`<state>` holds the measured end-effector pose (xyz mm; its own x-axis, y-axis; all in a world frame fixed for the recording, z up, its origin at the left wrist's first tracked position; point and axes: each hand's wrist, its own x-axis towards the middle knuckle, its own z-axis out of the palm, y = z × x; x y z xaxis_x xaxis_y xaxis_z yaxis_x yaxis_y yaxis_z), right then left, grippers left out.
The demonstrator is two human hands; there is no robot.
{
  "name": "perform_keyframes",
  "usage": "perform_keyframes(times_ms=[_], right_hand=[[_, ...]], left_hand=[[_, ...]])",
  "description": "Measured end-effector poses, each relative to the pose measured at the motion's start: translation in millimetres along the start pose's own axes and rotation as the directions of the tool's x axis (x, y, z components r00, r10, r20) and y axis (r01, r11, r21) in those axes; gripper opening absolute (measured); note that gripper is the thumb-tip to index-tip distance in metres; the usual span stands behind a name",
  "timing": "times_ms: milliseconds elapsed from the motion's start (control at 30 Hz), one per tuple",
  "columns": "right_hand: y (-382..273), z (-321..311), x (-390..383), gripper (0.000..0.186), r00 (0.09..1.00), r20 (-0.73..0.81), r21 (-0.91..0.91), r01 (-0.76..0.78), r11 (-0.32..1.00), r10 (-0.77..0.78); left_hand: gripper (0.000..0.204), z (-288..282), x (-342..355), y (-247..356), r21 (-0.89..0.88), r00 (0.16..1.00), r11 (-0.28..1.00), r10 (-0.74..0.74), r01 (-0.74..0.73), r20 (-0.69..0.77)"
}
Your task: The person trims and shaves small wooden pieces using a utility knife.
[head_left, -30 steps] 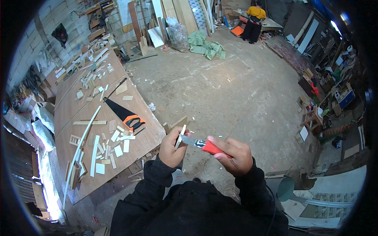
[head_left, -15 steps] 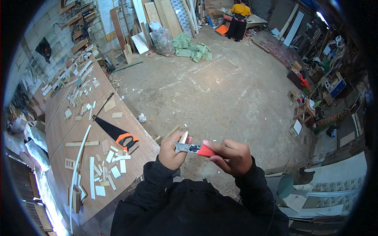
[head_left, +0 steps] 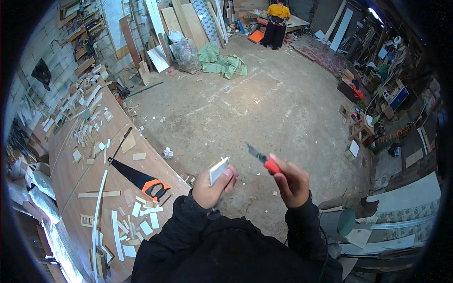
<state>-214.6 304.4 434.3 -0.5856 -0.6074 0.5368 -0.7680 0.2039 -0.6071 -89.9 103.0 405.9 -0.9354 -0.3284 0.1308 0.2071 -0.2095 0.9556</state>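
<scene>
My left hand (head_left: 214,185) grips a small flat piece of pale wood (head_left: 218,169) with a white face, held upright between thumb and fingers. To its right, my right hand (head_left: 292,181) is closed on the red handle (head_left: 272,165) of a knife, whose grey blade (head_left: 255,152) points up and to the left, apart from the piece. Both hands are over the concrete floor (head_left: 250,108), beside the corner of a plywood table (head_left: 71,160). A black saw (head_left: 127,171) with an orange handle lies on that table among scattered wood offcuts (head_left: 145,227).
A person (head_left: 276,26) in a yellow top stands at a far bench. Boards (head_left: 186,23) lean on the back wall near bagged material (head_left: 186,56) and a green sheet (head_left: 222,63). Clutter and a wooden stool (head_left: 361,129) line the right side; a metal cylinder (head_left: 342,221) is near my right.
The knife has come away from the piece in my left hand, up and rightward, its blade now angled upward. My left hand has turned, showing the piece's white face.
</scene>
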Motion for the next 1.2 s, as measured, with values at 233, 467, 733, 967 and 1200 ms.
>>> perform_keyframes(times_ms=[233, 467, 733, 967, 1200], right_hand=[[-28, 33, 16, 0.048, 0.998, 0.065, -0.051, 0.012, 0.999, -0.009], [-46, 84, 24, 0.057, 0.992, -0.006, -0.033, 0.123, 0.992, -0.123], [-53, 106, 38, 0.058, 0.985, 0.006, 0.006, 0.173, 0.985, -0.173], [-29, 106, 44, 0.047, 0.997, -0.079, -0.064, -0.002, 0.998, -0.004], [-39, 83, 37, 0.039, 0.998, -0.051, 0.178, -0.011, 0.984, 0.020]], left_hand=[[0.054, -37, 15, -23, -0.314, 0.988, 0.949, 0.066, -0.019, 0.139], [0.081, -35, 18, -19, -0.271, 0.991, 0.958, 0.065, -0.095, -0.117], [0.082, -45, 11, -14, -0.220, 0.963, 0.957, 0.137, -0.189, -0.231], [0.074, -41, 11, -7, -0.293, 0.961, 0.919, 0.229, -0.265, -0.152], [0.073, -58, 21, -14, -0.172, 0.964, 0.954, 0.224, -0.247, -0.140]])
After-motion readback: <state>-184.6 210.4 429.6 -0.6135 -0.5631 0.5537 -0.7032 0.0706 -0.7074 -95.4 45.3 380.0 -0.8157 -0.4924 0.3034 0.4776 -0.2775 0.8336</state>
